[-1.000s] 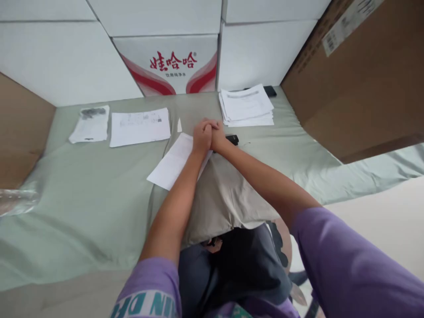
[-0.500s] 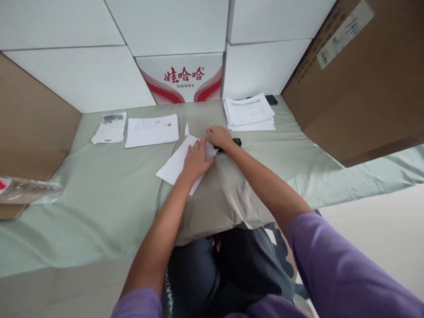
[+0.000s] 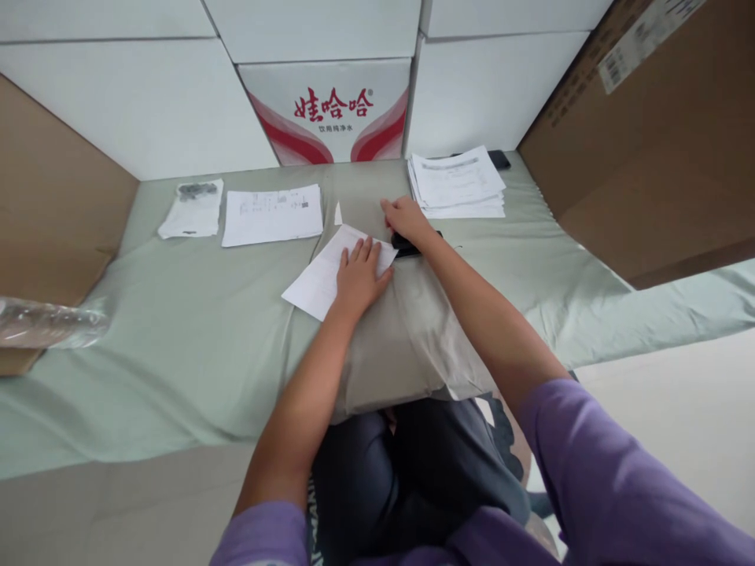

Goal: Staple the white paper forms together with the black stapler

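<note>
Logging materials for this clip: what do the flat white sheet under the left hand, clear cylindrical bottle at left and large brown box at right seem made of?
Flat white sheet: matte paper, judging by its thin, crisp edges. Clear cylindrical bottle: probably glossy plastic; see-through with highlights. Large brown box: likely matte cardboard, from its dull side.

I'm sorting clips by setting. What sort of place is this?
Probably a makeshift desk in a storeroom or office: the cloth-covered surface bears a stack of printed sheets, with a red-lettered white box behind and a large brown carton at the right.
</note>
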### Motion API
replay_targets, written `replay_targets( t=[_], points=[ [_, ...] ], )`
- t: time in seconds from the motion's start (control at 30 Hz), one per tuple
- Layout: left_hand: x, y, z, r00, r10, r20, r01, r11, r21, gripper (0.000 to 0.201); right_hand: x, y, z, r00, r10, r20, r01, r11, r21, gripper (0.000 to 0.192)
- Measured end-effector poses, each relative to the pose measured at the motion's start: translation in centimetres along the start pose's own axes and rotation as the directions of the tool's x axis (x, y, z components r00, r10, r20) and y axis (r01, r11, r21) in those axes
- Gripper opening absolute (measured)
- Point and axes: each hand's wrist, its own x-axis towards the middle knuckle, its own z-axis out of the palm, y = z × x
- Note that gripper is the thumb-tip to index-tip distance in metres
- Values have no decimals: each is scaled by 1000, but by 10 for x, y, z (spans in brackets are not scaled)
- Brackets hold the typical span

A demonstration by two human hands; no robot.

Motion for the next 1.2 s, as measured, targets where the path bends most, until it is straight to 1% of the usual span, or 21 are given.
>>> replay_targets(
  t=[0.1, 0.2, 0.33, 0.47, 0.7, 0.83, 0.93, 1.03, 1.1, 1.13, 1.2],
  points=[
    [1, 0, 0, 1000, -3, 7, 3, 1000, -3, 66, -3, 1, -4, 1000, 3, 26, -3, 1000, 20, 55],
    [1, 0, 1, 1000, -2, 2, 2, 1000, -12, 66, -6, 0, -6, 999, 19, 27, -20, 1000, 22, 55],
    [2, 0, 3, 999, 6, -33, -7, 998, -56, 64, -7, -3, -6, 999, 37, 25, -38, 999, 11, 55],
    [2, 0, 3, 997, 25, -78, -32, 996, -88, 57, -7, -4, -7, 999, 35, 21, -35, 999, -4, 56],
    [-1, 3, -4, 993, 69, -96, -74, 996, -52, 44, -5, 0, -7, 998, 10, -66, -15, 997, -76, 54],
    [-1, 6, -8, 991, 86, -100, -89, 996, -29, 29, -9, -6, -10, 989, -16, -144, 2, 995, -97, 50],
    [-1, 7, -11, 991, 64, -115, -65, 998, -5, 25, -26, -13, -18, 960, -91, -265, 67, 993, -96, 45],
    [-5, 4, -16, 986, 18, -168, -15, 1000, 15, 23, -56, -14, -24, 903, -139, -408, 114, 990, -85, 40],
    [-9, 0, -21, 975, -19, -223, 23, 1000, 17, 23, -78, -11, -23, 866, -135, -481, 134, 990, -37, 38],
    [-12, -2, -24, 967, -31, -252, 36, 999, 15, 23, -87, -9, -20, 858, -125, -498, 146, 989, 3, 38],
    [-16, -6, -28, 952, -35, -303, 40, 999, 10, 23, -102, -6, -12, 870, -108, -482, 176, 979, 99, 37]
  ],
)
